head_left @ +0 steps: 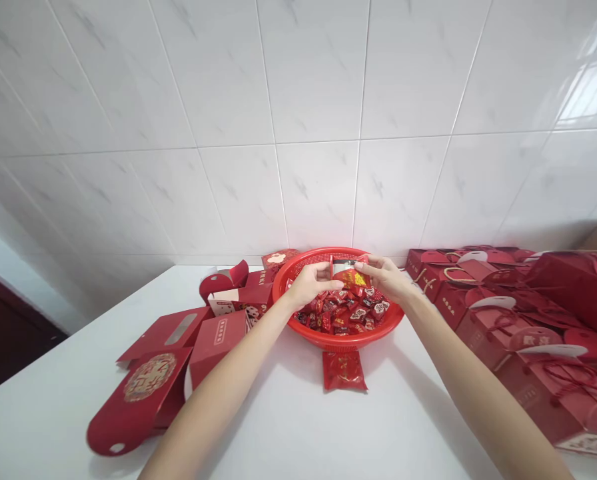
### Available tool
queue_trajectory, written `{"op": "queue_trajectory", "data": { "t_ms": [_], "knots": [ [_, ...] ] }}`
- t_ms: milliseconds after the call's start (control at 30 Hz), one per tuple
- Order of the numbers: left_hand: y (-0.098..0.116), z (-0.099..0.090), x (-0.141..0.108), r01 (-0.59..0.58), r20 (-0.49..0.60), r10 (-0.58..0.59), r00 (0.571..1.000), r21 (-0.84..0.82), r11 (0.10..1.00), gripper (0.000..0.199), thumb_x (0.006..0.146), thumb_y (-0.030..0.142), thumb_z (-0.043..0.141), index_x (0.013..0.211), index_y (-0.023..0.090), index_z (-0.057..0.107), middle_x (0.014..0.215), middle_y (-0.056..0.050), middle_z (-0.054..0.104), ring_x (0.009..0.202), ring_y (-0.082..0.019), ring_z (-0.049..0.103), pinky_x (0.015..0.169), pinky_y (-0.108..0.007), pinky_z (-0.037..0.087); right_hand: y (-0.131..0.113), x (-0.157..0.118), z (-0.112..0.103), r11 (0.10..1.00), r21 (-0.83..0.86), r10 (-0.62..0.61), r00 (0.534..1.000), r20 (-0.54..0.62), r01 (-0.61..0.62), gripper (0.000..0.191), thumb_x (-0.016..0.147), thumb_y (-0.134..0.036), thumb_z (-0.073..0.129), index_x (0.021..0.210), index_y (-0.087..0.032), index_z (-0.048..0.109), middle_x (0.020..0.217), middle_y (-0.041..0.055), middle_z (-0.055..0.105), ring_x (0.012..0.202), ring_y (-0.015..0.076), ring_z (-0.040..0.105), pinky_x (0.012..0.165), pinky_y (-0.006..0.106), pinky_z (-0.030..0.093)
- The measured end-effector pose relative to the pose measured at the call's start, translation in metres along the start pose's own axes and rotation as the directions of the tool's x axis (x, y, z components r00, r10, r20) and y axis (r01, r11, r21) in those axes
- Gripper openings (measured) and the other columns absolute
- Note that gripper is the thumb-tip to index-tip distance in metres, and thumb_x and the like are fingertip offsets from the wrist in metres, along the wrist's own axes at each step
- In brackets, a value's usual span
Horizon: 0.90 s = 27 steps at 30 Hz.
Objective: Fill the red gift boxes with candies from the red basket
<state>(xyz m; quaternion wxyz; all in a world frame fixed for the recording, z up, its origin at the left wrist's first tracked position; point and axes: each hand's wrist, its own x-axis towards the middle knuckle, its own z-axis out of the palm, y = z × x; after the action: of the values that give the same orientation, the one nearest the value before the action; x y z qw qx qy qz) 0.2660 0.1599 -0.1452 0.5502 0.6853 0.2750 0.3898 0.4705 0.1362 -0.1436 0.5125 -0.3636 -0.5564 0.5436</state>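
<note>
Between my two hands, above a red plastic basket (346, 343), is a red snack packet (349, 273) with yellow print and a whitish upper part. My left hand (312, 285) pinches its left side, and my right hand (386, 275) grips its right edge with the thumb across the front. Below them the basket holds many small wrapped candies (338, 313), mostly red with white or gold lettering. Another red packet (344, 371) lies flat on the table just in front of the basket.
Unfolded and half-folded red gift boxes (216, 333) lie to the left, some overlapping. Rows of closed red gift boxes (518, 333) with cord handles stand along the right. A white tiled wall (313, 193) rises behind the white table (298, 433).
</note>
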Motion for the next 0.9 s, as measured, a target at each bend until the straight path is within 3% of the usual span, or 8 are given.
{"op": "queue_trajectory", "data": {
  "t_ms": [167,300,400,533,667,900],
  "knots": [
    [-0.001,-0.011,-0.007,0.039,0.003,-0.039,0.999,-0.069,0.997,0.055,0.056,0.033,0.091,0.104,0.015,0.072,0.1,-0.008,0.075,0.094,-0.023,0.069,0.088,-0.038,0.053,0.002,0.002,0.002,0.998,0.057,0.01,0.999,0.052,-0.013,0.039,0.063,-0.045,0.086,0.087,-0.021,0.066,0.074,-0.0025,0.065,0.06,0.0109,0.057,0.056,0.025,0.048],
    [-0.001,-0.011,-0.011,0.068,-0.045,-0.072,0.996,-0.086,0.994,0.045,0.065,0.043,0.085,0.098,0.015,0.074,0.095,-0.007,0.074,0.089,-0.021,0.068,0.085,-0.035,0.052,0.005,0.001,-0.001,1.0,0.011,-0.001,0.998,0.067,0.0,0.032,0.071,-0.045,0.081,0.084,-0.02,0.066,0.072,-0.0027,0.062,0.061,0.0101,0.055,0.056,0.023,0.045],
    [-0.003,-0.01,-0.011,0.074,-0.078,-0.071,0.994,0.031,0.997,0.033,0.071,0.045,0.079,0.082,0.014,0.074,0.081,-0.004,0.073,0.081,-0.019,0.066,0.081,-0.032,0.051,0.008,-0.002,-0.006,0.999,-0.053,-0.004,0.998,0.068,0.008,0.032,0.075,-0.046,0.078,0.086,-0.018,0.067,0.077,-0.0001,0.066,0.065,0.0111,0.057,0.061,0.024,0.047],
    [-0.006,-0.006,-0.012,0.05,0.073,-0.067,0.995,0.215,0.975,0.024,0.074,0.037,0.076,0.08,0.014,0.074,0.075,-0.002,0.07,0.073,-0.017,0.062,0.071,-0.029,0.048,0.011,-0.004,-0.007,0.998,-0.053,-0.018,1.0,-0.01,0.017,0.035,0.071,-0.048,0.081,0.088,-0.02,0.067,0.085,0.0013,0.069,0.077,0.0156,0.064,0.07,0.027,0.051],
    [-0.004,0.0,-0.014,-0.045,0.188,-0.028,0.982,0.378,0.925,0.029,0.078,0.041,0.072,0.066,0.014,0.067,0.065,0.001,0.059,0.064,-0.014,0.053,0.061,-0.026,0.042,0.008,-0.006,-0.005,0.992,-0.121,-0.042,0.997,-0.061,0.034,0.038,0.068,-0.051,0.081,0.086,-0.021,0.067,0.085,0.0009,0.071,0.073,0.0157,0.063,0.067,0.028,0.05],
    [-0.001,0.002,-0.015,-0.057,0.157,-0.006,0.988,0.395,0.917,0.044,0.084,0.053,0.064,0.063,0.014,0.062,0.06,0.002,0.048,0.06,-0.012,0.043,0.059,-0.025,0.037,0.004,-0.011,-0.002,0.955,-0.269,-0.129,0.992,0.007,0.126,0.038,0.076,-0.054,0.074,0.089,-0.02,0.069,0.095,0.0031,0.071,0.088,0.019,0.064,0.08,0.03,0.05]
  ]
}}
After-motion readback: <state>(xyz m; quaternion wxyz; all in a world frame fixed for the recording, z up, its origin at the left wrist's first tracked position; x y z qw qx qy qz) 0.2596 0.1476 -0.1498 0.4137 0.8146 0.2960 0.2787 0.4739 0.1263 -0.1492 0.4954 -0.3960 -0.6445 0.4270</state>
